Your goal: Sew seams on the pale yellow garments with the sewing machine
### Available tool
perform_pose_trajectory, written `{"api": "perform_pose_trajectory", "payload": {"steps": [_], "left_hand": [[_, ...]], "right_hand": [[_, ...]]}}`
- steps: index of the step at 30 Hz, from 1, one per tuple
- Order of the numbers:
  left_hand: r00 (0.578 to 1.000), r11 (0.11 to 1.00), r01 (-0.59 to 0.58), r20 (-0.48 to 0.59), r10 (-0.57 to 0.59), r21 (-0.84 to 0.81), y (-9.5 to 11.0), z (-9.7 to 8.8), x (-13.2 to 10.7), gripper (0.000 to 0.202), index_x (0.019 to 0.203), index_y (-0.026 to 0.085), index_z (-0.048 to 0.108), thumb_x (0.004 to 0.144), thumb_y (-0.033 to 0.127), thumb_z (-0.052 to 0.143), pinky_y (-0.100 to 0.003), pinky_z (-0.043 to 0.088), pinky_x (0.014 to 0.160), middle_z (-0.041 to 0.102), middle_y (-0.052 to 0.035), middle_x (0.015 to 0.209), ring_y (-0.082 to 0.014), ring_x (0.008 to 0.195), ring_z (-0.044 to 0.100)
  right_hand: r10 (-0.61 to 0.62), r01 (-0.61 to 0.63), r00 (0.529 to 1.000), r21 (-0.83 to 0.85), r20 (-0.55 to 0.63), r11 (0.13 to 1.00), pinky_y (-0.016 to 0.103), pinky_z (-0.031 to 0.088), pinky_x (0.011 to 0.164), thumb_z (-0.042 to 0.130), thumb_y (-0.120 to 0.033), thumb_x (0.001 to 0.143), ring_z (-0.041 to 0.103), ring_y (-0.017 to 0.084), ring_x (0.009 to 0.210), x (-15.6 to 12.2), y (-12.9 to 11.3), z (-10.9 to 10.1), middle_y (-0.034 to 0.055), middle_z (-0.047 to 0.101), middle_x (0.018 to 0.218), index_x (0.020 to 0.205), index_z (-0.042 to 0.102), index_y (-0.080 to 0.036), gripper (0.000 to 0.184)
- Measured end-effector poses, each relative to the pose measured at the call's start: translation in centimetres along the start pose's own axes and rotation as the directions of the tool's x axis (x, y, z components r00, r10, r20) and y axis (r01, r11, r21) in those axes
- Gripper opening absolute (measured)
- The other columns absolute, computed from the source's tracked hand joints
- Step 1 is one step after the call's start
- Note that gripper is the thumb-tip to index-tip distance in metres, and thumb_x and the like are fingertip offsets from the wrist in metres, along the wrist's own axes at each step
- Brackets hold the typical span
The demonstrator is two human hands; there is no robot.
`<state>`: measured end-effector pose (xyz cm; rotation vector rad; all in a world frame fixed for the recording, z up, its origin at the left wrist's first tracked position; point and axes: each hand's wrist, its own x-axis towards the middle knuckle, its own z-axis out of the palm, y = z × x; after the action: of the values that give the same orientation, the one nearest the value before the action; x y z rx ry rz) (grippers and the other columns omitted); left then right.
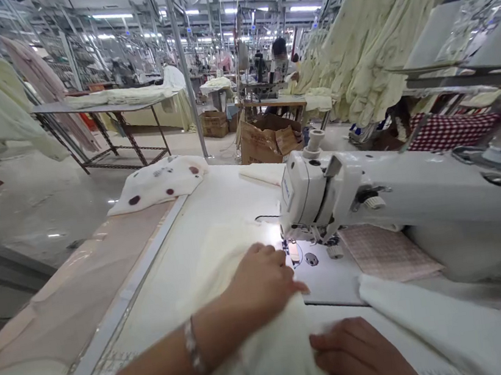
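Observation:
Cream fabric (273,357) lies across the white sewing table (227,184) and runs up to the needle area of a white sewing machine (398,186). My left hand (257,279), with a bracelet on its wrist, grips this fabric just left of the lit presser foot (293,251). Its fingers are curled over the cloth, the thumb pointing right. Lower down, my right hand (359,351) has its fingers closed at the fabric's right edge. The fingertips' hold there is partly hidden.
White spotted fabric (157,181) lies at the table's far left corner. Pink checked cloth (388,252) sits under the machine arm. White cloth (415,313) lies at right. Beyond stand a cardboard box (263,140) and hanging cream garments (361,44).

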<state>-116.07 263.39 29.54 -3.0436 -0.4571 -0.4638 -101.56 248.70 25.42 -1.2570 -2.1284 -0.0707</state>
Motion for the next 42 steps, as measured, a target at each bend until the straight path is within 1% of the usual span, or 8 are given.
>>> {"api": "perform_pose_trajectory", "payload": {"steps": [2,7,12,17,24,32,38,42], "left_hand": [[0.992,0.994,0.096,-0.08,-0.1,-0.05,3.2,-0.6,-1.2,0.036,0.079,0.018,0.06,0.078,0.053,0.055,-0.036,0.044,0.065,0.056,-0.0036,0.074,-0.02,0.069,0.05],[0.92,0.997,0.07,-0.39,-0.047,0.045,7.6,1.4,-4.9,0.019,0.075,0.016,0.055,0.081,0.006,0.039,-0.04,0.043,0.086,0.056,-0.0028,0.069,-0.0163,0.066,0.053],[0.924,0.985,-0.108,-0.352,0.15,0.135,5.4,2.8,-6.9,0.01,0.083,0.016,0.059,0.085,0.019,0.05,-0.047,0.023,0.107,0.064,-0.0045,0.096,-0.0199,0.097,0.056],[0.986,0.986,-0.162,-0.049,0.16,-0.045,1.9,0.9,-6.2,0.054,0.111,0.018,0.054,0.085,0.062,0.038,-0.047,0.013,0.111,0.058,-0.008,0.117,-0.0228,0.116,0.046],[0.961,0.964,-0.235,0.116,0.249,-0.126,-3.9,0.3,-2.2,0.029,0.107,0.021,0.054,0.092,0.042,0.04,-0.046,0.022,0.107,0.055,-0.0069,0.117,-0.0199,0.114,0.047],[0.966,0.971,-0.224,0.111,0.232,-0.083,-7.7,0.4,1.5,0.034,0.098,0.018,0.059,0.095,0.031,0.027,-0.036,0.037,0.094,0.058,-0.0009,0.099,-0.014,0.093,0.053],[0.989,0.994,-0.097,0.104,0.101,-0.04,-7.5,-0.4,2.1,0.037,0.098,0.019,0.059,0.096,0.027,0.024,-0.033,0.036,0.097,0.057,0.0021,0.106,-0.0126,0.101,0.052],[0.996,0.993,0.061,0.053,-0.066,0.097,-1.9,0.6,-3.2,0.035,0.115,0.011,0.052,0.091,0.034,0.042,-0.047,0.035,0.098,0.054,-0.0132,0.121,-0.0265,0.113,0.048]], "right_hand": [[0.034,-0.028,0.996,0.076,-0.081,0.997,0.028,0.045,0.06,0.044,-0.016,0.089,0.057,0.015,0.07,0.7,-0.1,-0.2,0.005,0.066,0.082,0.088,0.057,-0.018,0.013],[0.011,0.001,0.995,0.113,-0.103,0.994,0.029,0.045,0.064,0.042,-0.015,0.091,0.056,0.014,0.072,1.0,-0.8,-0.7,0.0069,0.066,0.08,0.087,0.058,-0.016,0.016],[-0.184,0.182,0.983,-0.086,-0.01,0.98,0.027,0.048,0.068,0.04,-0.014,0.092,0.061,0.014,0.079,0.8,0.0,-0.9,0.0038,0.07,0.092,0.091,0.061,-0.016,0.022],[-0.142,0.142,0.99,-0.13,0.014,0.981,0.031,0.047,0.068,0.049,-0.016,0.088,0.058,0.016,0.079,1.8,1.4,-0.2,0.0053,0.068,0.1,0.098,0.062,-0.013,0.017],[-0.018,0.026,0.997,-0.105,0.077,0.994,0.033,0.044,0.069,0.05,-0.018,0.087,0.055,0.018,0.082,4.7,5.0,0.9,0.0063,0.064,0.104,0.102,0.062,-0.02,0.019],[0.109,-0.113,0.993,-0.192,-0.034,0.975,0.03,0.043,0.066,0.047,-0.019,0.088,0.056,0.019,0.082,5.4,7.0,2.7,0.0055,0.062,0.084,0.099,0.064,-0.021,0.02],[0.096,-0.097,0.995,-0.168,-0.013,0.981,0.029,0.043,0.064,0.045,-0.018,0.089,0.056,0.018,0.081,5.8,5.9,1.8,0.0063,0.062,0.086,0.098,0.062,-0.018,0.019],[0.037,-0.037,0.999,-0.076,-0.01,0.996,0.029,0.039,0.062,0.045,-0.014,0.087,0.052,0.016,0.072,5.3,2.5,0.1,0.0045,0.059,0.078,0.104,0.058,-0.017,0.021]]}}
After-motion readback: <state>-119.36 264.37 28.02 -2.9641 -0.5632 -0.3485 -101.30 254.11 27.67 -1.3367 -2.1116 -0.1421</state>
